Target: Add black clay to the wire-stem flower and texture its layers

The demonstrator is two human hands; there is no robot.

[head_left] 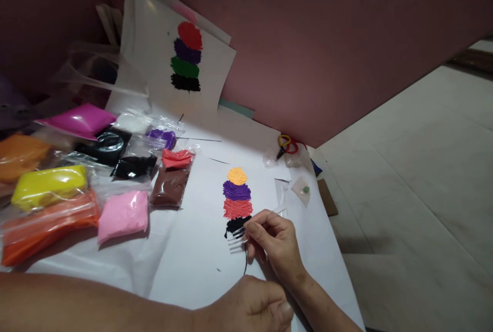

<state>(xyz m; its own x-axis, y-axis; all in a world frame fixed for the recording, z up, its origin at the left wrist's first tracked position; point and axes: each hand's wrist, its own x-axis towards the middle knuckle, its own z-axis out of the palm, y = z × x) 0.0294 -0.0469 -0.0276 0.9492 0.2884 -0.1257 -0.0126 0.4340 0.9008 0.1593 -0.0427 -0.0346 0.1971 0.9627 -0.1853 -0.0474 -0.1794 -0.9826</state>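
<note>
Nearest, left hand [250,304] is curled shut, contents unseen, while right hand [275,242] pinches a clear plastic fork [241,234] against black clay [235,225].

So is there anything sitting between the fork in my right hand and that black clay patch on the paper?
Nothing visible. The right hand holds the clear plastic fork with its tines right at the black clay patch. The left hand rests below, clear of it.

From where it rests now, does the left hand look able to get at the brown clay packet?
Probably yes. The left hand lies near the bottom edge of the white sheet, and only bare sheet lies between it and the brown clay packet. The right hand, holding a clear fork, is off to the side.
</note>
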